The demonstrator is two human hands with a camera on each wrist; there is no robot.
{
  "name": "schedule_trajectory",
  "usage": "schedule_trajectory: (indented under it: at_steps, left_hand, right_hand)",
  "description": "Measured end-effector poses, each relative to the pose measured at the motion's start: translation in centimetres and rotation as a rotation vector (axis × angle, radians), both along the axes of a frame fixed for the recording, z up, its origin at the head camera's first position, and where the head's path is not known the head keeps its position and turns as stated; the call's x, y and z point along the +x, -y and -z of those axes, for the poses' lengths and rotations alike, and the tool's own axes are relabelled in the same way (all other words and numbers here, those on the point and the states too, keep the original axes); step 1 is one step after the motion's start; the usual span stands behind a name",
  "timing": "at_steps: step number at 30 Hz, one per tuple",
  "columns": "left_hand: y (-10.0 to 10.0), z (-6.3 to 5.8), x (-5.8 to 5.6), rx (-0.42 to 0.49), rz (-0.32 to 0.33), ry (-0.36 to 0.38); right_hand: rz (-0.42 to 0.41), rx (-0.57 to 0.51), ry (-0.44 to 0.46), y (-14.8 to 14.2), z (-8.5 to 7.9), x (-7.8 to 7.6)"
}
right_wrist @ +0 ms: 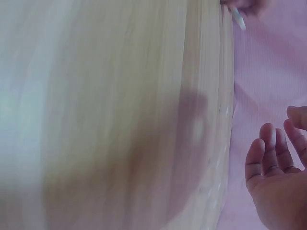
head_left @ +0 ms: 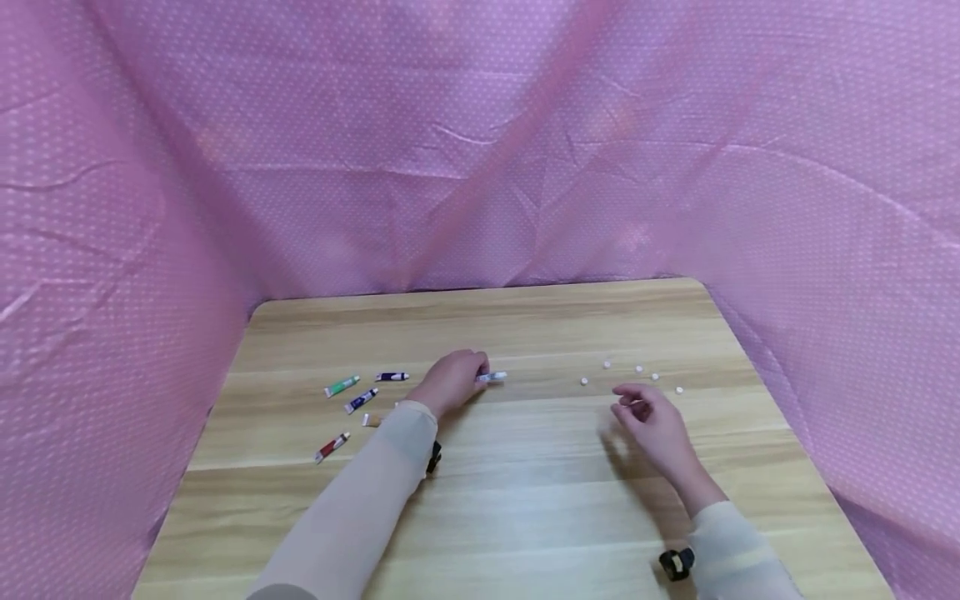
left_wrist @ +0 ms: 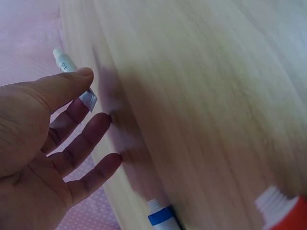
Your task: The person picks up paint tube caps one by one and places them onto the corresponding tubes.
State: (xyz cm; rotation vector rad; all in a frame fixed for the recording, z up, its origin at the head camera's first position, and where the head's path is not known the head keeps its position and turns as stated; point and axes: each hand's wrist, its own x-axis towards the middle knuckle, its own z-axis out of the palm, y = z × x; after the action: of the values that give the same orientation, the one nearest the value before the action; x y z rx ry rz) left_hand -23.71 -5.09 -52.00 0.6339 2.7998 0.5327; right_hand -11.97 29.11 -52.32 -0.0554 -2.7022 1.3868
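My left hand point(head_left: 453, 379) pinches a small pale paint tube point(left_wrist: 67, 61) between thumb and fingers, just above the table. The tube's white narrow end points away from the palm, and its flat silvery end shows below the thumb. Over the right side of the table hovers my right hand point(head_left: 656, 425), fingers loosely bent, with nothing seen between them. Several small white caps point(head_left: 584, 381) lie scattered on the table just beyond that hand. In the right wrist view, the fingers point(right_wrist: 269, 148) are apart from the table.
Left of my left forearm lie a green tube point(head_left: 342, 386), a dark purple tube point(head_left: 392, 377), a blue tube point(head_left: 362, 401) and a red tube point(head_left: 332, 447). An orange tube point(head_left: 372, 421) is partly hidden by the sleeve. Pink dotted cloth point(head_left: 480, 167) surrounds the wooden table point(head_left: 525, 517).
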Motion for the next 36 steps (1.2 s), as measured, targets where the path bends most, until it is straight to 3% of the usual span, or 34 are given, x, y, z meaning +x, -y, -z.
schedule_trajectory:
  at_steps: [5, 13, 28, 36]
  left_hand:
    - [-0.3, 0.4, -0.7, -0.034, -0.004, 0.011]
    - [-0.1, 0.5, -0.9, -0.051, -0.012, 0.026]
    - [0.3, 1.0, -0.9, -0.056, 0.013, -0.025]
    - [0.2, 1.0, -0.5, -0.046, -0.015, -0.012]
  right_hand:
    - [0.077, 0.021, 0.000, -2.8, 0.3, 0.5]
    - [0.110, 0.037, 0.036, -5.3, 0.5, 0.8]
    - [0.062, 0.136, 0.151, -6.7, 1.7, -0.2]
    - [0.044, 0.175, 0.203, -7.1, 2.3, -0.5]
